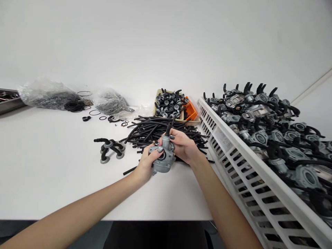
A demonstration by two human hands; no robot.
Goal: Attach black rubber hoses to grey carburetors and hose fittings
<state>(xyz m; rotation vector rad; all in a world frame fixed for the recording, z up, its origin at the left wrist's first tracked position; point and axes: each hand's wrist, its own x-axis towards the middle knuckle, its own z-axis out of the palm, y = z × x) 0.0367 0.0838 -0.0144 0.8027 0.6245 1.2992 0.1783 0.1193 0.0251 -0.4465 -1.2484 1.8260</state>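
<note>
As left grip (147, 162) and right grip (184, 146) clasp it, the carburetor (164, 167) lies between them.

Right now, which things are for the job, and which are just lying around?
Likely for the job: grey metal part, held by left hand and right hand; similar parts in white crate; black hoses.
Likely just lying about: leftmost plastic bag; black rings.
</note>
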